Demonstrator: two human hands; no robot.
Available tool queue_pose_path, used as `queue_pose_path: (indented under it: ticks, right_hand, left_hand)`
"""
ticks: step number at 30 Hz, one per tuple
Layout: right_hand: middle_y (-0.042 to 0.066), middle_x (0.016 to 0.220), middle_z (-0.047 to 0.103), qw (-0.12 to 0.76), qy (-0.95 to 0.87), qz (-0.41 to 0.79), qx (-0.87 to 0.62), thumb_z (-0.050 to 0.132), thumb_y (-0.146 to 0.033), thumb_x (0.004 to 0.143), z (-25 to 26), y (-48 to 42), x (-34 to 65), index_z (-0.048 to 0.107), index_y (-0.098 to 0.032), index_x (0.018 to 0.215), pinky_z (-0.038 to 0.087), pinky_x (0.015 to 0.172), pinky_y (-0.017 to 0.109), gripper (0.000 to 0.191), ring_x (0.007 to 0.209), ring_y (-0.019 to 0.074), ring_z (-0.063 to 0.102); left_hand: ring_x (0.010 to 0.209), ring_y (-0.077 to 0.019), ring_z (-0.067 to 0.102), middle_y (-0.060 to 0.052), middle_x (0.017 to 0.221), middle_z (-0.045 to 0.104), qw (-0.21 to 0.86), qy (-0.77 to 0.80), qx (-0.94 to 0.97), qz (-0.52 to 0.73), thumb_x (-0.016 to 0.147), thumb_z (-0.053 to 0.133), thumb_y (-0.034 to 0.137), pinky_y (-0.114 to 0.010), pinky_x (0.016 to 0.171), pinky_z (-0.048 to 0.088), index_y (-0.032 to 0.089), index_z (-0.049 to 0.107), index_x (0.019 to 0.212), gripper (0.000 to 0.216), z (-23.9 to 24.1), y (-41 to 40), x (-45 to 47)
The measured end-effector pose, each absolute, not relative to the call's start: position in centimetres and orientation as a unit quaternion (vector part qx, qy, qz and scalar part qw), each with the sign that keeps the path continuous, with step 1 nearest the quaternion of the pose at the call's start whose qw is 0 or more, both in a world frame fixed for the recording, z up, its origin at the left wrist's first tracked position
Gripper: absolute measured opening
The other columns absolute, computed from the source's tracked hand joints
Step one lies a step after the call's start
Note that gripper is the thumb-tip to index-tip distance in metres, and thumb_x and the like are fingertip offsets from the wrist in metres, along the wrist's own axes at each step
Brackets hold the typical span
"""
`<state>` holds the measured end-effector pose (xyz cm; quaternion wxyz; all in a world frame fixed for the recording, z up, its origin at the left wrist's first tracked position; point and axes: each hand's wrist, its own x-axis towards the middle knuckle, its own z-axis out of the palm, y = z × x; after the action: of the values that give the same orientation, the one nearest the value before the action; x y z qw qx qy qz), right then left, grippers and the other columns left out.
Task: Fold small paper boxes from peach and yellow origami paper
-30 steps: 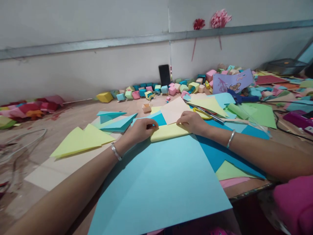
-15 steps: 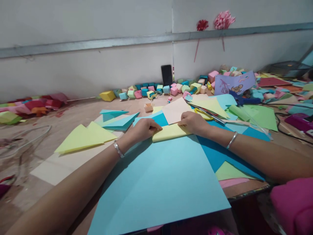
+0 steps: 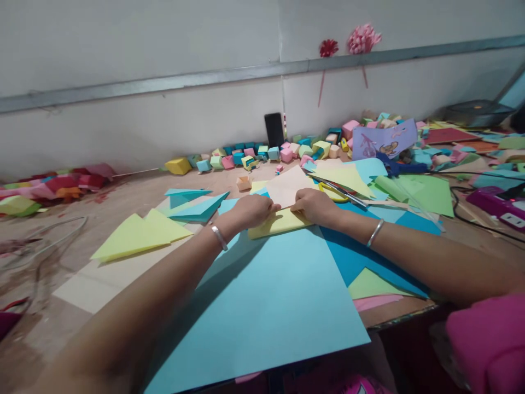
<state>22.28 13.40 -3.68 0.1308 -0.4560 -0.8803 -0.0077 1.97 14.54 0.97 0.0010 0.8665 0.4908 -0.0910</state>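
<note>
A folded pale yellow paper [image 3: 275, 224] lies at the far edge of a big light blue sheet [image 3: 262, 295] on the wooden table [image 3: 123, 191]. My left hand [image 3: 250, 210] has its fingers curled and pressed down on the yellow paper's upper edge. My right hand [image 3: 314, 205] pinches the same edge just to the right, fingertips nearly meeting the left hand's. Both wrists wear silver bangles. A peach sheet [image 3: 289, 186] sits right behind the hands.
Yellow-handled scissors [image 3: 340, 190] lie behind my right hand. Folded yellow triangles [image 3: 135, 235] and teal paper planes [image 3: 197, 205] lie left. Several small coloured paper cubes [image 3: 254, 153] and a black phone [image 3: 273, 129] line the wall. Green sheets [image 3: 422, 191] and a cable [image 3: 471, 216] lie right.
My two hands have slid toward each other along the yellow paper's upper edge; the left hand moved right. The view shifted slightly.
</note>
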Motion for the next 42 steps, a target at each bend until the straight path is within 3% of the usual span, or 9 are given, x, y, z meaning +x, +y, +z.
queue_pose_path:
  ticks: [5,19,33,42]
  right_hand:
    - [0.006,0.085,0.063,0.129,-0.881,-0.011,-0.456,0.057,-0.014,0.079,-3.5,13.2,22.2,0.077,-0.021,0.077,0.023,0.056,0.028,0.021,0.083,0.0175,0.054]
    - [0.006,0.081,0.062,0.153,-0.874,-0.009,-0.46,0.058,-0.018,0.079,-3.9,13.2,22.2,0.074,-0.018,0.069,0.023,0.056,0.027,0.019,0.08,0.0167,0.053]
    - [0.007,0.086,0.065,0.124,-0.877,0.011,-0.464,0.059,-0.016,0.081,-3.0,13.0,22.3,0.078,-0.019,0.088,0.027,0.058,0.027,0.021,0.083,0.0176,0.055]
    - [0.007,0.087,0.065,0.118,-0.88,0.01,-0.46,0.06,-0.014,0.081,-2.9,12.9,22.3,0.078,-0.02,0.087,0.027,0.058,0.027,0.02,0.084,0.0179,0.056]
  left_hand:
    - [0.081,-0.03,0.067,-0.019,0.083,0.071,-0.035,0.519,0.849,-0.093,0.095,0.027,0.058,-0.031,0.061,0.038,0.012,0.072,0.086,0.065,-0.3,14.3,2.9]
    - [0.075,-0.0246,0.065,-0.011,0.084,0.072,0.003,0.514,0.851,-0.107,0.087,0.039,0.069,-0.028,0.052,0.027,0.021,0.067,0.085,0.055,-0.1,14.7,1.9]
    - [0.069,-0.0236,0.061,-0.01,0.087,0.07,0.027,0.453,0.88,-0.141,0.078,0.046,0.076,-0.029,0.051,0.026,0.02,0.063,0.093,0.06,0.9,14.3,1.4]
    - [0.075,-0.0255,0.063,-0.012,0.093,0.07,0.028,0.451,0.879,-0.152,0.072,0.049,0.08,-0.029,0.053,0.029,0.019,0.062,0.097,0.067,1.4,13.7,1.6]
